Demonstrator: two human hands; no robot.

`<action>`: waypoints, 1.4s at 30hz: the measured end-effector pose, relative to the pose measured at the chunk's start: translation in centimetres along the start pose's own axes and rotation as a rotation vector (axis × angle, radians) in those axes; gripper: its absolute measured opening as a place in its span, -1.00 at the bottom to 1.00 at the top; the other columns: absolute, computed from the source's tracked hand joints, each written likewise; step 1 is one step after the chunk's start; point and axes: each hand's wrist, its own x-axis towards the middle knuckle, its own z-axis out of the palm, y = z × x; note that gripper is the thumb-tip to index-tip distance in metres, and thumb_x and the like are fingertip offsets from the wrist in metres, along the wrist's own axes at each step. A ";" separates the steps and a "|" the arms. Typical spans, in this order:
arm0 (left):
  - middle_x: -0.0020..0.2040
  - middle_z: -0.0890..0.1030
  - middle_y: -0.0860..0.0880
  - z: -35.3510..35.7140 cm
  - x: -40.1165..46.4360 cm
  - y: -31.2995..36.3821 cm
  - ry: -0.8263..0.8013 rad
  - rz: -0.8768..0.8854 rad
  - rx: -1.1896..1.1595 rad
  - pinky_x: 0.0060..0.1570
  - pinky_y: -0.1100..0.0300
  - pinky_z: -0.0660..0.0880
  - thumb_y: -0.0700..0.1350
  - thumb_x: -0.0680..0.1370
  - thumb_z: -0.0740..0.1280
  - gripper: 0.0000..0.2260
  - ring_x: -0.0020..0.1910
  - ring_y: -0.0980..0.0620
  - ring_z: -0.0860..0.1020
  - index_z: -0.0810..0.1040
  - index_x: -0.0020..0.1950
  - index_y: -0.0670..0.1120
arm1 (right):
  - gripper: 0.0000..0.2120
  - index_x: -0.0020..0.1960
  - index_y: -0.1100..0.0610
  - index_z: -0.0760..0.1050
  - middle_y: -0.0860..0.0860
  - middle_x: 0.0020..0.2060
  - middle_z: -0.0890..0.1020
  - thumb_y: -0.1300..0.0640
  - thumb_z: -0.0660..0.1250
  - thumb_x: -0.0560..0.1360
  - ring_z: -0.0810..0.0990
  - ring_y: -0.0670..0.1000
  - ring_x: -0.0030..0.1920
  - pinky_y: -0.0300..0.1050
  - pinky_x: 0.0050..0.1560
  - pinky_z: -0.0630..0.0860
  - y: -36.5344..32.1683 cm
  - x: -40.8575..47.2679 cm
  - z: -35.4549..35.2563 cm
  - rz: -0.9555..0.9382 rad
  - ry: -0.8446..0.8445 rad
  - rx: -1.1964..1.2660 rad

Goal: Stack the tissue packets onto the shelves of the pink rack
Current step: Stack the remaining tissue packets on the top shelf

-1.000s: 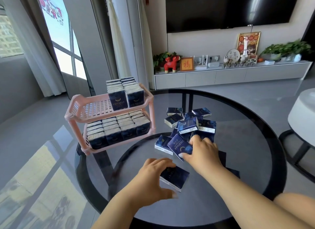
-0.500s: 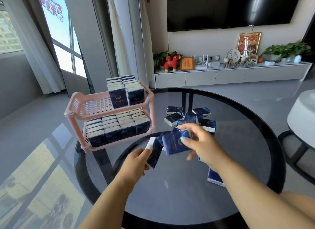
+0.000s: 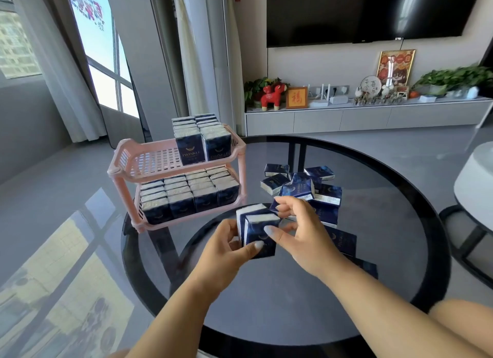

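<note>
A round table (image 3: 386, 251) of dark glass stands on a grey shiny floor, before a long white cabinet (image 3: 360, 118) under a black television (image 3: 373, 10). Above the table the left hand (image 3: 226, 248) grips two upright tissue packets (image 3: 257, 231) side by side, thumb in front. The right hand (image 3: 301, 232) pinches the nearer one, fingers curled. Loose blue packets (image 3: 306, 189) lie behind. The pink rack (image 3: 149, 160), of slotted plastic, carries packets on both shelves.

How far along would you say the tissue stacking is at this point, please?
Well past halfway, I'd judge. The pink rack's lower shelf looks full, and the top shelf holds two rows at its right end. The left hand grips two packets, with the right hand against them. A loose pile remains on the glass table.
</note>
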 end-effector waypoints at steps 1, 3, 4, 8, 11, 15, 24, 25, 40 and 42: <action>0.10 0.66 0.05 0.1 0.0 0.2 0.011 0.016 -0.022 0.06 0.19 0.57 -0.13 0.47 0.48 -0.65 0.11 0.07 0.62 0.46 0.19 -0.04 | -0.57 0.30 -0.16 0.28 -0.17 0.19 0.43 -0.13 0.31 0.48 0.41 -0.21 0.23 -0.23 0.21 0.42 -0.3 -0.1 0.1 0.038 -0.082 0.071; 0.12 0.64 0.10 0.3 0.0 0.3 0.034 0.077 0.057 0.09 0.19 0.53 0.00 0.46 0.48 -0.64 0.15 0.08 0.59 0.47 0.21 0.04 | -0.56 0.36 -0.18 0.25 -0.24 0.30 0.41 -0.24 0.13 0.51 0.34 -0.29 0.31 -0.36 0.29 0.30 -0.7 -0.5 0.4 0.061 -0.274 0.187; 0.13 0.62 0.14 0.2 0.1 0.2 0.070 0.129 0.184 0.11 0.18 0.49 0.11 0.44 0.47 -0.62 0.16 0.09 0.55 0.48 0.21 0.12 | -0.53 0.39 -0.21 0.22 -0.29 0.32 0.39 -0.27 0.08 0.51 0.30 -0.34 0.33 -0.42 0.30 0.25 -0.8 -0.8 0.6 0.054 -0.335 0.203; 0.10 0.57 0.22 -0.4 0.1 0.4 0.135 0.278 0.487 0.13 0.15 0.46 0.24 0.37 0.41 -0.60 0.17 0.12 0.47 0.50 0.19 0.26 | -0.34 0.47 -0.25 0.09 -0.28 0.40 0.31 -0.46 -0.01 0.43 0.24 -0.27 0.40 -0.26 0.39 0.17 -0.7 -1.2 1.2 0.030 -0.394 0.182; -0.01 0.53 0.17 -1.5 0.4 2.0 0.272 0.297 0.520 -0.05 0.30 0.43 0.10 0.39 0.50 -0.66 0.02 0.18 0.46 0.48 0.09 0.14 | -0.45 0.44 -0.27 0.10 -0.26 0.36 0.34 -0.36 0.01 0.49 0.27 -0.34 0.34 -0.34 0.30 0.21 -0.4 -1.3 1.2 0.039 -0.295 0.135; -0.20 0.42 0.17 -4.2 1.9 5.0 0.522 0.295 0.469 -0.33 0.38 0.31 -0.05 0.41 0.53 -0.64 -0.25 0.16 0.39 0.35 -0.03 0.12 | -0.42 0.40 -0.13 0.21 -0.14 0.12 0.45 -0.31 0.03 0.44 0.50 -0.20 0.06 -0.37 0.05 0.38 0.9 -1.4 1.7 0.145 -0.210 -0.047; 0.00 0.53 0.02 -9.5 7.2 10.1 0.609 0.301 0.511 -0.29 0.28 0.35 -0.04 0.44 0.52 -0.53 -0.25 0.19 0.44 0.37 0.21 -0.10 | -0.40 0.28 -0.04 0.33 -0.11 -0.05 0.51 -0.39 0.01 0.42 0.53 -0.13 -0.03 -0.14 0.06 0.47 2.8 -1.7 2.5 0.155 -0.179 -0.189; 0.03 0.54 0.01 -9.9 7.7 10.3 0.606 0.293 0.528 -0.25 0.21 0.39 -0.03 0.43 0.52 -0.52 -0.24 0.17 0.45 0.36 0.22 -0.10 | -0.38 0.27 -0.05 0.33 -0.10 -0.06 0.52 -0.44 0.01 0.41 0.53 -0.13 -0.04 -0.14 0.05 0.47 2.8 -1.7 2.5 0.153 -0.175 -0.191; 0.19 0.45 -0.09 -11.4 10.3 9.8 0.570 0.260 0.752 -0.11 0.19 0.35 0.01 0.46 0.48 -0.47 -0.24 0.20 0.42 0.36 0.33 -0.11 | -0.71 0.18 -0.12 0.32 -0.09 -0.13 0.51 -0.22 0.13 0.53 0.50 -0.12 -0.14 -0.21 -0.05 0.46 3.2 -1.5 2.9 0.087 -0.179 -0.261; 0.17 0.48 -0.09 -11.4 10.3 9.7 0.567 0.267 0.758 -0.16 0.22 0.35 0.00 0.45 0.49 -0.41 -0.23 0.18 0.44 0.33 0.37 -0.10 | -0.72 0.17 -0.14 0.31 -0.09 -0.12 0.51 -0.22 0.13 0.53 0.50 -0.12 -0.15 -0.22 -0.05 0.46 3.2 -1.5 2.9 0.084 -0.175 -0.259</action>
